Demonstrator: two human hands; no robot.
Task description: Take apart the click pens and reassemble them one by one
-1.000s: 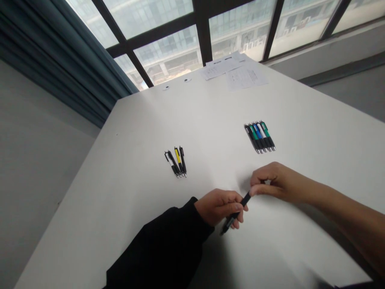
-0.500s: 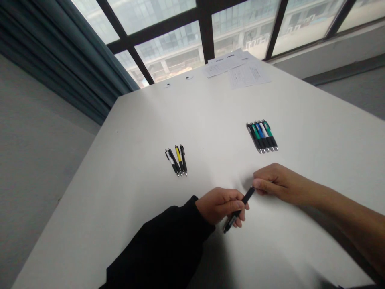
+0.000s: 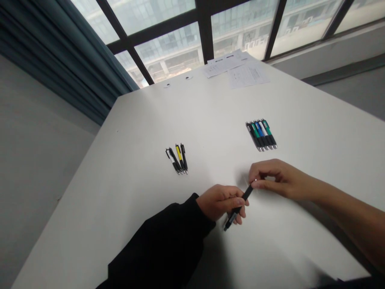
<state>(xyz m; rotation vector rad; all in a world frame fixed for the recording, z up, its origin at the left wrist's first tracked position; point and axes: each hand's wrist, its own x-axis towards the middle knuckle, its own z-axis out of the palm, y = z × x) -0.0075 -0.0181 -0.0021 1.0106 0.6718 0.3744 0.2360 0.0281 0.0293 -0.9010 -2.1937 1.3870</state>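
Note:
My left hand (image 3: pixel 225 202) is closed around a black pen (image 3: pixel 247 193), its thumb pressed along the barrel. The pen slants, with its clip end low and left. At the upper end, the thumb and bent fingers of my right hand (image 3: pixel 272 178) pinch the pen's tip. A small silver glint shows there, mostly hidden by the fingers. Farther off, a loose group of pens (image 3: pixel 177 159) with white, black and yellow barrels lies on the white table (image 3: pixel 138 132). On the right, a tight row of pens (image 3: pixel 261 135) has black, green, blue and white barrels.
Printed papers (image 3: pixel 248 74) lie at the table's far end, close to the window frame (image 3: pixel 205 36). Two small round marks or fittings (image 3: pixel 188 78) sit near the far edge. A blue-grey curtain (image 3: pixel 66 52) hangs at the left.
My right hand has shifted slightly up and left, and its fingers are more arched around the pen's tip. My left hand keeps hold of the pen, almost unmoved.

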